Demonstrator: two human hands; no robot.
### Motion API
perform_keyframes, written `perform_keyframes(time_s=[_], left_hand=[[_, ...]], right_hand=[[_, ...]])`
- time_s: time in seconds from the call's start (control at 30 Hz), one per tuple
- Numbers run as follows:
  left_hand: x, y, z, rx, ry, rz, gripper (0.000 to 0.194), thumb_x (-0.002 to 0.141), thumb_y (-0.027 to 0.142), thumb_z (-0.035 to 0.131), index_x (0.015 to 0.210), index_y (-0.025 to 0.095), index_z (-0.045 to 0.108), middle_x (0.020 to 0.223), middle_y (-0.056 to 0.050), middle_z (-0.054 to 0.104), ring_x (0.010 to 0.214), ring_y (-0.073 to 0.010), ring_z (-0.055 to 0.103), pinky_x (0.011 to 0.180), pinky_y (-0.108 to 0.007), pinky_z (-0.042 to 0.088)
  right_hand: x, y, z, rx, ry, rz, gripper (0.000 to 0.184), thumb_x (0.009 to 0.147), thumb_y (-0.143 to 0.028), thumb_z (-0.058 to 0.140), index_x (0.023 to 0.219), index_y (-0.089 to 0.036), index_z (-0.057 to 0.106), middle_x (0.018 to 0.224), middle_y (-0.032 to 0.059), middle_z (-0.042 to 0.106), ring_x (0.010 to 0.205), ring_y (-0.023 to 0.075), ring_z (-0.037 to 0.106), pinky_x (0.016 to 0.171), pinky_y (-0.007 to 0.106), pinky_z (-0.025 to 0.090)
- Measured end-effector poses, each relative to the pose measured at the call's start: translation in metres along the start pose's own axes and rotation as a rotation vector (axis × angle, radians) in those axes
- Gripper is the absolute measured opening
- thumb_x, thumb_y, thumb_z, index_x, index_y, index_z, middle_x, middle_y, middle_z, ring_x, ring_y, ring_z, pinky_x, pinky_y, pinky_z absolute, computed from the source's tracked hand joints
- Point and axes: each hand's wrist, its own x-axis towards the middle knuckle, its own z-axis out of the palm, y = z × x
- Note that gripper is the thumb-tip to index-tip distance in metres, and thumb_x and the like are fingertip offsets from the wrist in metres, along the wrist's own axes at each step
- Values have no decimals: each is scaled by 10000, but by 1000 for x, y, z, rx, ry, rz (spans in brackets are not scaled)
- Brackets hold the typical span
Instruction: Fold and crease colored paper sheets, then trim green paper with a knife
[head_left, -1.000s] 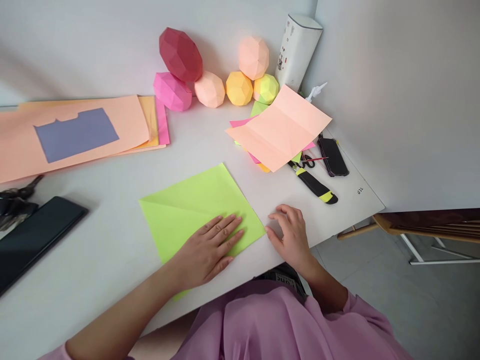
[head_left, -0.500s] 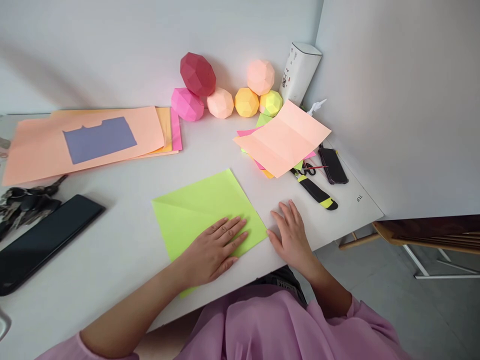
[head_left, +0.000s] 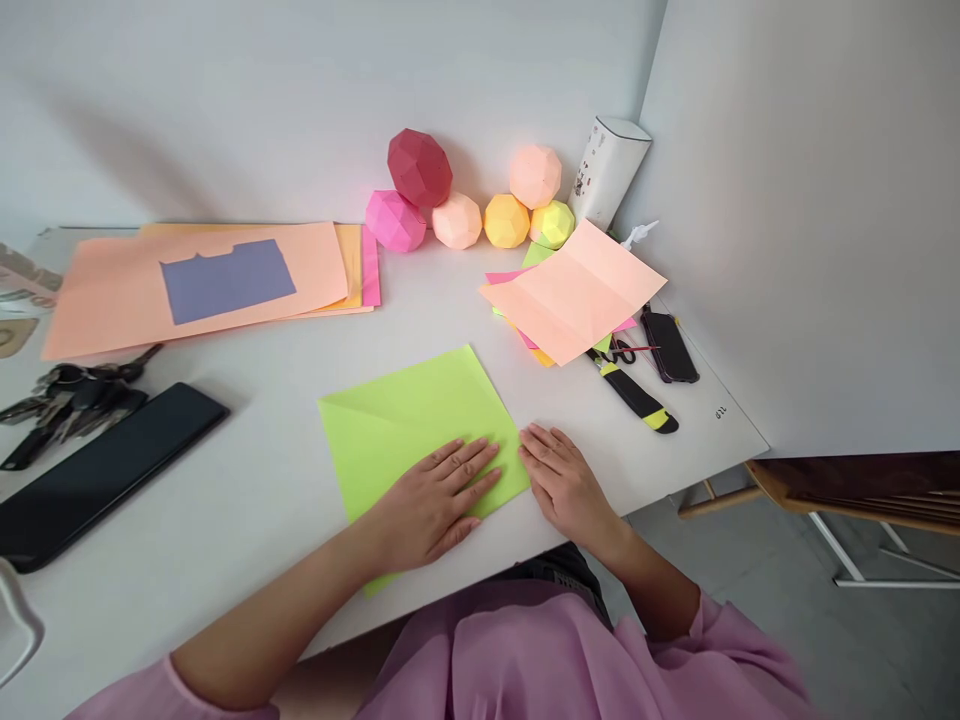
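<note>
A lime-green sheet of paper (head_left: pixel 412 410) lies on the white table in front of me, with a crease across its upper left part. My left hand (head_left: pixel 435 505) rests flat on the lower part of the sheet, fingers stretched toward its right edge. Beside that right edge, my right hand (head_left: pixel 562 485) lies with its fingers extended close together, the fingertips touching the paper's border. Neither hand grips anything. Part of the sheet's near side is covered by my left hand and forearm.
Paper sheets (head_left: pixel 105 290) with a purple cutout (head_left: pixel 229 282) lie at back left, near keys (head_left: pixel 82 395) and a large black phone (head_left: pixel 112 470). Faceted paper balls (head_left: pixel 420 168) stand along the wall. A creased peach sheet (head_left: pixel 577 290), a utility knife (head_left: pixel 637 395) and a smaller phone (head_left: pixel 670 345) are at right.
My right hand has moved left onto the green sheet's right edge, its fingers closer together. My left hand stays on the paper. The camera view has shifted slightly.
</note>
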Motion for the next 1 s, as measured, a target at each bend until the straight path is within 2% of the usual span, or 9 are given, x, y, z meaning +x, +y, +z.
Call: perform_keyframes(time_s=[0.4, 0.77, 1.0], left_hand=[[0, 0, 0, -15, 7, -1, 587, 980, 392, 361, 1506, 186, 202, 1566, -118, 212, 1448, -269, 186, 1172, -472, 211], [1, 2, -4, -4, 12, 2, 562, 970, 381, 394, 1481, 177, 281, 1565, -113, 227, 1450, -264, 183, 1177, -457, 213], [2, 1, -6, -26, 1, -4, 577, 964, 370, 403, 1492, 192, 253, 1568, -107, 218, 1446, -268, 195, 1173, -464, 227]], right_hand=[[5, 2, -8, -50, -119, -40, 396, 905, -83, 411, 1254, -124, 593, 1367, 96, 549, 1338, 238, 423, 1117, 480, 362], [1, 1, -8, -20, -57, -46, 364, 908, -71, 407, 1213, -81, 605, 1337, 104, 575, 1324, 237, 440, 1119, 479, 365], [2, 1, -9, 23, -77, -17, 393, 901, -78, 410, 1241, -139, 596, 1342, 93, 573, 1343, 225, 417, 1121, 498, 360]])
